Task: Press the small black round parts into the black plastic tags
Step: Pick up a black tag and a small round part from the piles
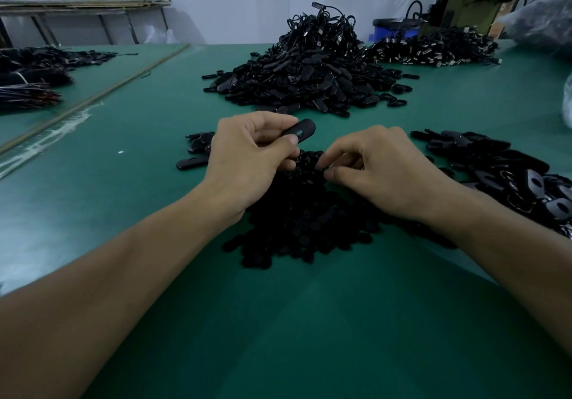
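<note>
One tag (299,129), L hand (247,157); green mat (309,321) nearside

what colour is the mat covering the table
The table mat is dark green, clearest in the head view.

Before me stretched a green table (278,321). At its far right lay a heap of cables (433,47); past that edge stood a blue bin (393,29) and a green machine (473,5), past its far left a metal rack (83,8).
</note>
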The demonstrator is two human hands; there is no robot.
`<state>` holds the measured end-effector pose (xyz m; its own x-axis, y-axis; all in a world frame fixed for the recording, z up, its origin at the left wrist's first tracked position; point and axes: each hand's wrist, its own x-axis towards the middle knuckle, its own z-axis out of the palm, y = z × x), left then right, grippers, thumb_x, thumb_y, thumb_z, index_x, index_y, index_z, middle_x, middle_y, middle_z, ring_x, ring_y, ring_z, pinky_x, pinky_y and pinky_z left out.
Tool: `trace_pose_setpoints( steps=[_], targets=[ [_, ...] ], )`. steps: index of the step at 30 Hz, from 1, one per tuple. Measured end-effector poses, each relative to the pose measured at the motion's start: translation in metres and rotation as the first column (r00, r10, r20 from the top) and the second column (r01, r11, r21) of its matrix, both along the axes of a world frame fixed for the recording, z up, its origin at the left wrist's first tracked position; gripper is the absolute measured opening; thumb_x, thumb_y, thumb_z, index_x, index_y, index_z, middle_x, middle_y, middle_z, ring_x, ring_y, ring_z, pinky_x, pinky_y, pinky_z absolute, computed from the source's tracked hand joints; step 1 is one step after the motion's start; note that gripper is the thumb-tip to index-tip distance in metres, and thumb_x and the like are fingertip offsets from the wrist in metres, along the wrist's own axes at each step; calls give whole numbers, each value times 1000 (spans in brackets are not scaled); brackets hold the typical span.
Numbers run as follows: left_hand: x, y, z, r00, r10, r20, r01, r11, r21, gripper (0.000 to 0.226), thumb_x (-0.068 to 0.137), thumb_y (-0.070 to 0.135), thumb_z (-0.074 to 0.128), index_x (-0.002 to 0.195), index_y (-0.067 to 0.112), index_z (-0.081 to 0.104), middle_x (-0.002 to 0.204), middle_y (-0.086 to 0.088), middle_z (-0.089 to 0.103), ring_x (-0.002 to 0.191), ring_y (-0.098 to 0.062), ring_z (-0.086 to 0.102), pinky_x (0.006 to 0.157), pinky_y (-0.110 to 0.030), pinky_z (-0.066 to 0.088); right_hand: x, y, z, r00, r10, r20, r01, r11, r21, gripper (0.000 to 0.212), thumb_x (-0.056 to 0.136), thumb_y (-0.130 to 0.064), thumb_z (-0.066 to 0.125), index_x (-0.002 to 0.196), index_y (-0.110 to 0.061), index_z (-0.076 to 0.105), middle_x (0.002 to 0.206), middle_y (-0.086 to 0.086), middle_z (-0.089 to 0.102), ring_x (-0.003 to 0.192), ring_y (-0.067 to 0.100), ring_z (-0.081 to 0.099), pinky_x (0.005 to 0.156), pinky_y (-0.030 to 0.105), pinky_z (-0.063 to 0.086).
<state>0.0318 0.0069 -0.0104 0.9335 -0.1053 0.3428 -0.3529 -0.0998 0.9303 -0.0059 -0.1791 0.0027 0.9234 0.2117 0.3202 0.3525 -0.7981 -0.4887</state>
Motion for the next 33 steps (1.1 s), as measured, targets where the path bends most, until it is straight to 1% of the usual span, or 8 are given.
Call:
trace_pose_setpoints(
  steps=[3,8,12,17,21,25,30,33],
  targets=[
    [0,0,0,1000,-8,-3,8,1000,-3,22,90,1,71,96,21,73,81,-1,76,74,-13,74,67,-23,59,-1,1,1,1000,11,7,-11,999,35,16,90,-13,69,94,-26,76,79,-7,72,77,2,65,70,9,48],
    [0,-1,1,1000,-14,4,14,1000,16,19,89,3,72,96,21,74,78,0,77,73,-14,74,68,-23,59,-2,3,3,997,-19,68,11,993,116,17,91,-15,68,85,-31,69,77,-17,67,77,-2,62,68,4,43],
    [-2,-1,1,999,-24,23,23,999,30,21,89,4,73,93,24,74,78,2,77,72,-15,75,67,-22,59,0,1,4,999,-33,2,31,943,332,14,92,-11,68,87,-25,68,75,-6,71,70,3,69,63,14,49],
    [-1,-1,1,999,-27,24,27,999,26,21,90,3,72,92,24,74,76,3,76,71,-15,74,66,-23,59,0,2,6,994,74,-74,-25,856,516,17,91,-3,68,101,-16,73,70,-7,73,66,2,68,63,15,53],
    [-2,-1,2,1000,-23,17,23,999,23,20,90,3,72,93,23,74,76,2,77,72,-15,74,66,-23,59,-2,4,7,988,112,-110,-38,851,523,17,92,1,65,97,-13,73,78,4,74,70,5,68,69,17,56],
    [-1,0,2,999,-27,18,27,999,27,17,90,3,72,98,18,75,79,1,77,73,-13,75,66,-22,58,-4,5,7,980,147,-138,-40,812,582,17,91,6,64,95,-8,72,88,15,75,72,11,71,67,18,57],
    [-2,-1,2,999,-41,27,40,998,41,19,90,2,72,96,20,75,79,2,77,73,-14,75,67,-22,59,-3,3,7,994,71,-80,-18,849,529,18,93,-3,66,95,-19,74,81,8,75,72,8,69,67,17,56],
    [-4,-2,2,998,-62,30,60,997,56,20,89,1,72,96,20,75,80,2,77,74,-14,75,68,-23,59,-3,1,7,1000,-2,-16,8,900,436,21,94,-9,67,102,-26,75,75,-1,74,71,5,68,69,19,56]
  ],
)
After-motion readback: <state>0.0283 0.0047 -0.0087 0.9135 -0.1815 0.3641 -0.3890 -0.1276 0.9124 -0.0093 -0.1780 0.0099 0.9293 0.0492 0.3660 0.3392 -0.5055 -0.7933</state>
